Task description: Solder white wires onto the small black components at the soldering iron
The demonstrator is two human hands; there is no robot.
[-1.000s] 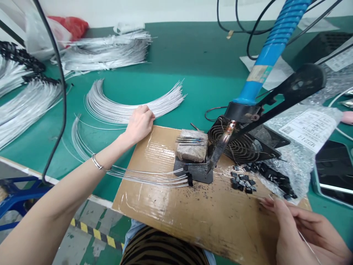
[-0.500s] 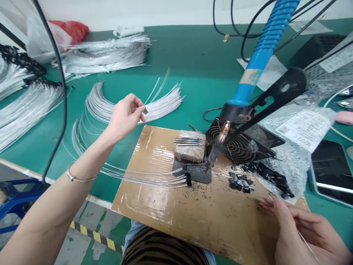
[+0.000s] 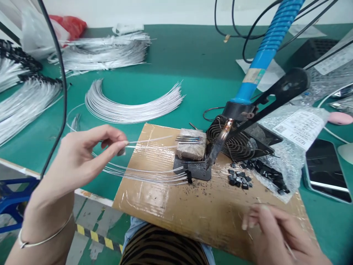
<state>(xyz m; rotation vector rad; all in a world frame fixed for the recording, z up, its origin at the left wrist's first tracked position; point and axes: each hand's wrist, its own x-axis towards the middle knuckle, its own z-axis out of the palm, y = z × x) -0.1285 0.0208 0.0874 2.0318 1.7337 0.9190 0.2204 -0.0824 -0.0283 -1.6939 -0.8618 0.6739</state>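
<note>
My left hand (image 3: 93, 154) pinches thin white wires (image 3: 150, 141) between thumb and fingertips; two free ends point right over the cardboard. My right hand (image 3: 281, 232) is closed above the cardboard's right part, around a thin pale rod (image 3: 289, 252), mostly hidden by the fingers and blurred. White wires with black tips (image 3: 189, 176) lie below the left hand's wires, their ends on a dark plate (image 3: 201, 173). A curved bundle of white wires (image 3: 132, 110) rests behind my left hand. Small black pieces (image 3: 239, 178) form a loose group beyond my right hand.
A soldering iron (image 3: 220, 141) with a blue sleeve slants down in a black holder over the plate. Beside it are a wrapped block (image 3: 190, 149) carrying thin metal rods, a black fan (image 3: 239, 141), a plastic bag (image 3: 298, 129) and a phone (image 3: 327, 169). A black cable (image 3: 62, 81) hangs at left.
My left hand has moved from the curved bundle toward me and left, bringing white wires over the cardboard. My right hand has shifted slightly left and down.
</note>
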